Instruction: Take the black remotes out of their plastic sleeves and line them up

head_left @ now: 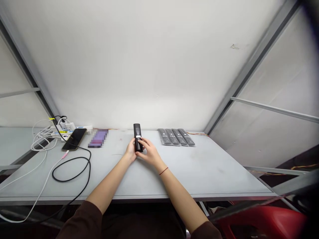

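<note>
A slim black plastic remote control [138, 132] is held above the light grey table [206, 176], its long axis pointing away from the person. The left hand [130, 151] grips its lower left edge; the right hand [149, 152] curls its fingers across the front. To the right lie four grey remote controls [176, 136] in clear wrap. To the left lie a blurred flat purple package [98, 138], a black smartphone [74, 139], and a white power strip [66, 127] with cables.

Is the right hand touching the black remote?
Touching. The head view shows the right hand with its fingers lying across the black remote.
</note>
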Demonstrator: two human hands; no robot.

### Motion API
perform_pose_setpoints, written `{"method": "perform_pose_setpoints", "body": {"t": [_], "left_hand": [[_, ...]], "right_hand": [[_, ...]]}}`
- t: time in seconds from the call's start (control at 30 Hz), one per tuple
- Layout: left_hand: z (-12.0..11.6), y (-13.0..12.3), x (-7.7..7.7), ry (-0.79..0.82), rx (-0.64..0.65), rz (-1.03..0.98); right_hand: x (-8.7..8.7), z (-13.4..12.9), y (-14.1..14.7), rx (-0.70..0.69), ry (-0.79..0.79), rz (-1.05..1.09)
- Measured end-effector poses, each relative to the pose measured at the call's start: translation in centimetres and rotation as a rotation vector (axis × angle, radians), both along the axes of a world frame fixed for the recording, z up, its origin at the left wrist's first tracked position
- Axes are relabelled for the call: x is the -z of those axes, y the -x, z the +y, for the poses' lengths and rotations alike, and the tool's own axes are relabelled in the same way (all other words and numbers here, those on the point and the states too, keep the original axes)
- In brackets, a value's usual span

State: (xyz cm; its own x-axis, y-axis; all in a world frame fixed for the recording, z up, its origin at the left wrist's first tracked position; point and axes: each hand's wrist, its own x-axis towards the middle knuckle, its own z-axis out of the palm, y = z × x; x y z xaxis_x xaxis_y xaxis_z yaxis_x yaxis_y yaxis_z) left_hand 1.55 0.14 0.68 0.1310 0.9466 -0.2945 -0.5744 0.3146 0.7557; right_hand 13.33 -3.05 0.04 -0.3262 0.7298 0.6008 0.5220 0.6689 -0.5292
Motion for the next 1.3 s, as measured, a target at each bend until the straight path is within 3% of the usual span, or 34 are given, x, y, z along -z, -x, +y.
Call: {"method": "perform_pose_setpoints", "body": {"t": [0.2, 0.57, 0.83, 0.97, 1.07, 1.2, 1.3], "left_hand": [[0.1, 0.2, -0.1, 0.028, 0.003, -0.142], [0.0, 0.4, 0.3, 0.019, 0.117, -0.091], [-0.3, 0.6, -0.6, 0.056, 0.111, -0.079], [-0.4, 0.4, -0.8, -0.002, -0.002, -0.141], [-0.4, 0.3, -0.6, -0.1, -0.049, -0.171], [0.0, 0.6, -0.6, -0.177, -0.155, -0.211], [0.5, 1.3, -1.0, -0.108, -0.234, -0.299]], "right_hand": [[0.3, 0.2, -0.1, -0.03, -0.075, -0.026], [-0.4, -0.1, -0.5, 0.088, -0.011, -0.081], [-0.4, 0.0, -0.8, 0.119, 0.014, -0.076], [-0.1, -0.1, -0.8, 0.094, 0.161, -0.025], [-0.1, 0.0, -0.6, -0.013, 0.299, 0.093], [-0.6, 0.1, -0.2, -0.086, 0.465, 0.384], [-1.1, 0.2, -0.2, -0.112, 0.71, 0.656]]}}
